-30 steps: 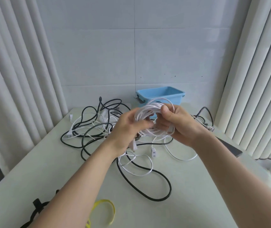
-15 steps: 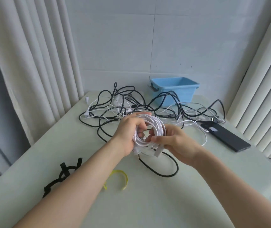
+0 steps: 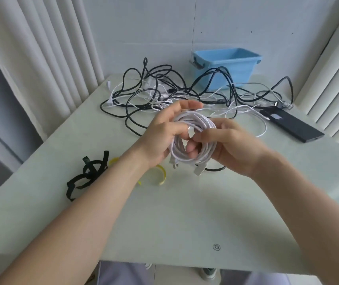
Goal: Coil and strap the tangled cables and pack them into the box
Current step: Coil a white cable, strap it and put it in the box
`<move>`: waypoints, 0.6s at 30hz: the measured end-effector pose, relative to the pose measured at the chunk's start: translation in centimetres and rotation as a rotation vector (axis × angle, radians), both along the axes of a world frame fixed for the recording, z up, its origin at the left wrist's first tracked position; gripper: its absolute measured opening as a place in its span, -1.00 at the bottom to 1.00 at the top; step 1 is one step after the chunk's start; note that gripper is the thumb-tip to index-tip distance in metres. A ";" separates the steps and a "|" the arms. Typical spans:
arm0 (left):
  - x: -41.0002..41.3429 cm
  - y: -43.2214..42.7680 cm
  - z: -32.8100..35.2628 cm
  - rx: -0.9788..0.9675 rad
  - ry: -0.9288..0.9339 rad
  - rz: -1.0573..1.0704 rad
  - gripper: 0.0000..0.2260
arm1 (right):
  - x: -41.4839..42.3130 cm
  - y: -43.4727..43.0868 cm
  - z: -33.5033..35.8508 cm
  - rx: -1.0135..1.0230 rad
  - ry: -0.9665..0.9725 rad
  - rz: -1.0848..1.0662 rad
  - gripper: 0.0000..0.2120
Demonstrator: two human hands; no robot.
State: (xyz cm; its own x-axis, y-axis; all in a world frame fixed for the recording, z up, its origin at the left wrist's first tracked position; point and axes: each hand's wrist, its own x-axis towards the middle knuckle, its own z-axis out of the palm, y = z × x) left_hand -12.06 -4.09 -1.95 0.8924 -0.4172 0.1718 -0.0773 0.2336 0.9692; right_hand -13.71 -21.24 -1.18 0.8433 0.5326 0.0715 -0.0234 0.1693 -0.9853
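White coil [image 3: 202, 125], wound but not yet strapped, hangs above the counter [image 3: 185, 219] between both grips. The left grip [image 3: 164, 132] has it from the left: the thumb lies across the front of the loops, and the upper fingers reach over the top, fairly straight. The right grip [image 3: 232, 147] pinches the other side, thumb on the front and fingertips pushed through the middle. Two plug ends [image 3: 199, 171] dangle loose under the grips.

The yellow strap [image 3: 163, 175] lies on the counter just below the left grip, partly hidden by that wrist. The black straps [image 3: 88, 173] sit further out to the left grip's side. Beyond both grips is the tangle of black and white cables [image 3: 174, 93], and past it the blue box [image 3: 226, 66].

The likely trouble is the handover. Fetching a strap needs one grip to let go, and the loops are held only by finger pressure. If the remaining pinch is light, they will probably spring apart or slide out of round. The loose plug ends could also drop and pull the outer turns off. The coil could snag the pile beyond if it drifts that way.
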 end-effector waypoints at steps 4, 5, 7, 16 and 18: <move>0.2 1.8 0.5 -0.001 -0.047 -0.123 -0.40 | -0.4 1.3 0.0 0.137 0.040 -0.020 -0.81; 0.5 2.1 0.8 -0.011 -0.027 -0.163 -0.39 | -0.2 1.4 -0.2 0.184 0.094 -0.029 -0.78; 0.9 3.5 0.7 0.022 0.031 -0.139 -0.39 | 0.1 1.9 -1.6 0.198 0.216 -0.052 -0.69; -0.2 7.4 -1.0 0.816 -0.295 0.194 -0.78 | 2.1 0.0 -3.5 -0.144 0.132 -0.109 -0.78; -0.7 7.9 -0.8 0.946 -0.341 0.143 -0.75 | 2.6 -0.6 -3.5 -0.179 0.078 -0.158 -0.85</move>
State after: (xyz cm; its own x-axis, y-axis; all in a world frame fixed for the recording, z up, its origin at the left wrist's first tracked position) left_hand -12.72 3.83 -2.75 0.9097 -0.4073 0.0813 -0.3516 -0.6510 0.6728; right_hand -11.14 -21.87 -4.68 0.9164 0.3922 -0.0804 -0.0873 -0.0001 -0.9962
